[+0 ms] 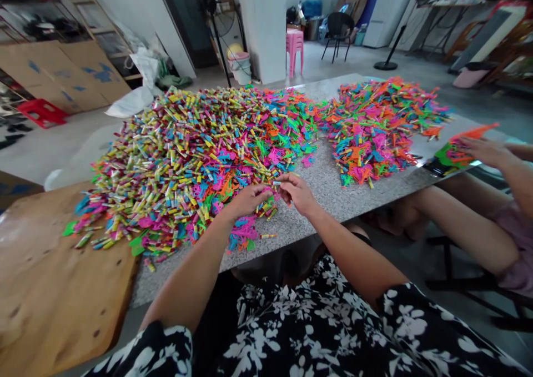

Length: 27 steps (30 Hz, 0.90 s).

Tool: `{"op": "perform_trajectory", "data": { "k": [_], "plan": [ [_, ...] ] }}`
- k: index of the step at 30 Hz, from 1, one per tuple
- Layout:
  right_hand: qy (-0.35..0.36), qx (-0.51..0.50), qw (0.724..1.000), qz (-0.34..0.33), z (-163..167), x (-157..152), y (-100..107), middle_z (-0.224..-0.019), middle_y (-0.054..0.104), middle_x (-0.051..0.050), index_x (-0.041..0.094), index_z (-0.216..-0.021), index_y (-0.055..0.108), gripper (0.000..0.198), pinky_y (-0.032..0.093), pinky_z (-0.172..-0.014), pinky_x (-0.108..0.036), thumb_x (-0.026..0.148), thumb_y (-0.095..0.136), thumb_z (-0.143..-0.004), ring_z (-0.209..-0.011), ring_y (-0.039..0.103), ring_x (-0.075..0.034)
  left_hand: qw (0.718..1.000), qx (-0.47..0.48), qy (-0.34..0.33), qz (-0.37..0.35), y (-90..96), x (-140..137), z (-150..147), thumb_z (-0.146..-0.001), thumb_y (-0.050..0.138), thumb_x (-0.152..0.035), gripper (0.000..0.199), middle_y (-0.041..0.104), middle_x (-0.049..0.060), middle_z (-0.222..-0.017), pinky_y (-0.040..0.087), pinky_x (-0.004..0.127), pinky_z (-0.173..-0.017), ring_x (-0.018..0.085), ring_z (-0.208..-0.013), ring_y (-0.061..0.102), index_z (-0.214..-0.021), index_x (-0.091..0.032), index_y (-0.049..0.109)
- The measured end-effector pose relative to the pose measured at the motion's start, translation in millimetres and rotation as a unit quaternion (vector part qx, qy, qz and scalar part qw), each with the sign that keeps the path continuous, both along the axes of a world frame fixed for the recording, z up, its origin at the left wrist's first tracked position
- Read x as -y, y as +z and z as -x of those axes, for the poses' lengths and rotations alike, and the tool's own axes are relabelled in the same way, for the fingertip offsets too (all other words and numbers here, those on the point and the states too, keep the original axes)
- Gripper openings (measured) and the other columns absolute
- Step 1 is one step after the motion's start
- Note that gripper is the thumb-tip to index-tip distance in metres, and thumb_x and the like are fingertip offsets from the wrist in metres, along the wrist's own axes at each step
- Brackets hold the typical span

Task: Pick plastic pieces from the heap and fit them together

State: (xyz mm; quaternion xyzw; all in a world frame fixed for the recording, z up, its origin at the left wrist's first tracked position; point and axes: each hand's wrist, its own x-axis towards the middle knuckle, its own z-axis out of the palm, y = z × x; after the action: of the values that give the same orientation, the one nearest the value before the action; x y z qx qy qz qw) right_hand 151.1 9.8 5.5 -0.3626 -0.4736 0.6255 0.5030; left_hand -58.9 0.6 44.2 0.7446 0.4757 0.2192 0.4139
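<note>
My right hand [297, 194] pinches a small tube with a pale blue and white wrapper [277, 183] between thumb and fingertips. Just left of it, my left hand [249, 201] is closed, thumb against fingers. Bright pink plastic shows at its fingertips, but I cannot tell whether it is held or lies behind. Both hands hover at the near edge of a big heap of small wrapped tubes [179, 144], mostly yellow, dark red and blue. Mixed into the heap's right side are flat plastic pieces [275, 156] in pink, orange, green and blue. One loose tube [268, 236] lies near the table edge.
The speckled stone table [322, 169] carries a second heap of coloured plastic pieces [375, 138] to the right. Beyond it, a co-worker's hand [485, 150] rests on orange and green pieces over a dark plastic bag [437, 167]. A wooden board [62, 293] adjoins at left.
</note>
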Motion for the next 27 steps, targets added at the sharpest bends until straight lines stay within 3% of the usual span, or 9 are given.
{"op": "perform_trajectory", "data": {
  "k": [12,27],
  "plan": [
    [0.054,-0.04,0.997,0.045,-4.6,10.2,-7.4,-0.063,0.064,0.007,0.021,-0.099,0.068,0.034,0.033,-0.037,-0.023,0.048,0.074,-0.08,-0.039,0.046,-0.009,0.998,-0.015,-0.06,0.034,12.9,2.0,0.7,-0.094,0.06,-0.061,0.044,0.044,-0.004,-0.069,0.034,0.027,-0.061,0.012,-0.063,0.041,-0.078,-0.02,0.059],
    [0.112,-0.012,0.993,0.04,-23.0,19.6,-14.4,-0.056,0.061,0.007,0.02,-0.096,0.068,0.036,0.036,-0.038,-0.023,0.05,0.077,-0.08,-0.038,0.048,-0.01,0.995,-0.062,-0.054,0.055,24.0,9.7,-6.5,-0.087,0.067,-0.06,0.043,0.053,-0.002,-0.061,0.033,0.027,-0.057,0.013,-0.058,0.046,-0.073,-0.02,0.067]
  ]
}}
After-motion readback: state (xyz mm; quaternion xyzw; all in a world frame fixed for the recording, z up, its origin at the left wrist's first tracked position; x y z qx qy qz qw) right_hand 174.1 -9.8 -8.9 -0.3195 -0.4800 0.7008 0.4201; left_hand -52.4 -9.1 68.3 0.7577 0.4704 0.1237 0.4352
